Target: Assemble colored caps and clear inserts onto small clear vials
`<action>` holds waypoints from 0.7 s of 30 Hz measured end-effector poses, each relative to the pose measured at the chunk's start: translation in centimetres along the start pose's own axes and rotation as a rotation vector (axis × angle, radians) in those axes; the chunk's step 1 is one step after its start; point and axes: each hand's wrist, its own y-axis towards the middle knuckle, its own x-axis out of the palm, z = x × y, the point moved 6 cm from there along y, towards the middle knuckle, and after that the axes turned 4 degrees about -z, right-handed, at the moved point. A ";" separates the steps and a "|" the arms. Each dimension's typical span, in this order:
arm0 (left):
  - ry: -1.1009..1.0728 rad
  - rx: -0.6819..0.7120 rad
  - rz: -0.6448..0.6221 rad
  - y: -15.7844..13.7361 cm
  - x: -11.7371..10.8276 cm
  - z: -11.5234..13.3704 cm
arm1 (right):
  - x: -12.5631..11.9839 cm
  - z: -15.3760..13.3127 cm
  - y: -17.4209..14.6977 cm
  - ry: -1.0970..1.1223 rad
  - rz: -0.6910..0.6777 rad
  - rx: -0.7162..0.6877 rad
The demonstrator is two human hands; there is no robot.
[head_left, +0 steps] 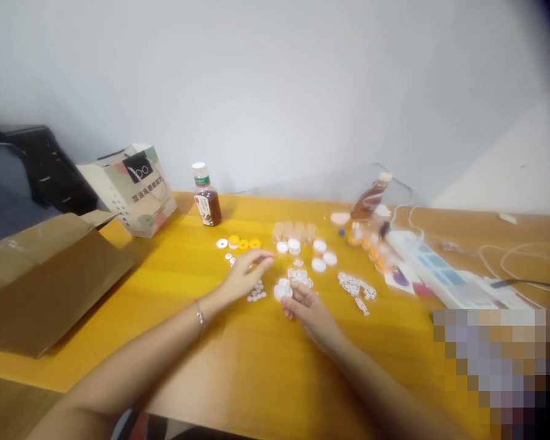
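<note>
The right hand (308, 305) pinches a small white cap (283, 291) low over the table (238, 360). The left hand (247, 272) hovers half-open, holding nothing — white discs (255, 294) lie just beneath. Behind stand small jars (293, 232); a bottle (206, 200) — about a third full of dark liquid.

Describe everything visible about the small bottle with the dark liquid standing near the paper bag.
The small bottle stands upright on the yellow table, near the wall and just right of the paper bag, apart from it. It looks like clear plastic, with a white cap, a green band at the neck and a red-and-white label. Dark reddish-brown liquid fills most of it. Neither hand touches it; the label print is unreadable.
</note>
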 end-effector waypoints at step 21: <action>-0.119 -0.100 0.226 3.7 -1.9 -0.4 | -0.5 -0.3 -0.2 0.129 0.094 -0.010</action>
